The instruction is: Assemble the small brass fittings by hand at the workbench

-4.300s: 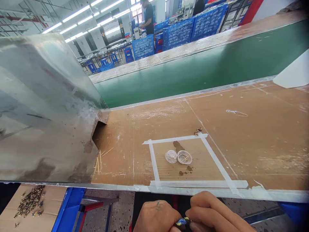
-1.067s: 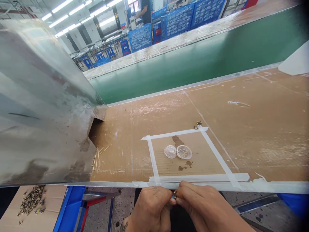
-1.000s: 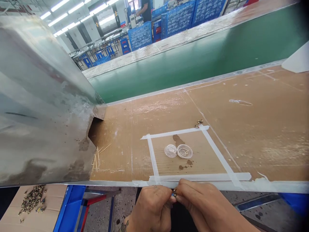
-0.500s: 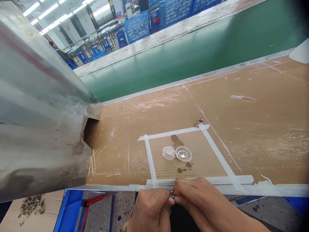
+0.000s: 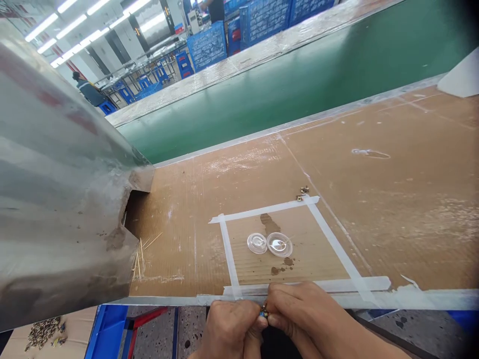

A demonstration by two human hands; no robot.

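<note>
Bottom centre of the frame: left hand (image 5: 232, 329) and right hand (image 5: 299, 311) meet just below the front edge of the counter (image 5: 374, 164). Both are curled tight, fingertips pinched from either side on a tiny part (image 5: 264, 313) w/ a blue and metal glint, prob. a small fitting, too small to tell. Held close under the eyes, off the counter, which suits fine finger work.

Mid-frame, a white tape square (image 5: 269, 209) marks a spot on the counter; two clear round dishes (image 5: 269, 244) sit touching inside it, near the hands, likely so bits stay within reach. Two small metal bits (image 5: 302, 193) lie at the square's far corner. Left half: a big dull metal housing (image 5: 56, 199), thin sticks (image 5: 144, 247) at its base. Lower left corner: a heap of small metal parts (image 5: 41, 331). Upper frame: green conveyor belt (image 5: 299, 85), blue crates (image 5: 262, 20) beyond.
</note>
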